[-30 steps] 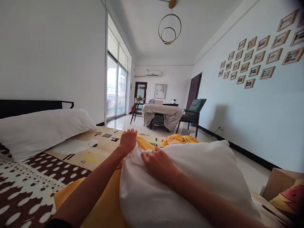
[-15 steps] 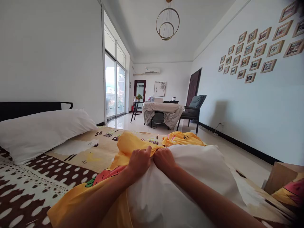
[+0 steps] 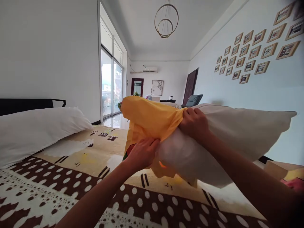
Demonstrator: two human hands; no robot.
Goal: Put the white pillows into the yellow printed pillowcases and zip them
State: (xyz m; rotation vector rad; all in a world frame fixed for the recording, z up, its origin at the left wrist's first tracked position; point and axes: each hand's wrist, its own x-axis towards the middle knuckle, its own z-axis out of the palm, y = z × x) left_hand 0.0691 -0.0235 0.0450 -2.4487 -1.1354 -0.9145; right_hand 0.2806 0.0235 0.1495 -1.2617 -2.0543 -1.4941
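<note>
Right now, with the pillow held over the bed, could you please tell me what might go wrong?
Much of the held pillow sticks out of the yellow cover, so it might slide out if the right grip loosens. The cover's cloth is gathered in folds between the right grip and the left grip, so it may twist or crease.
</note>
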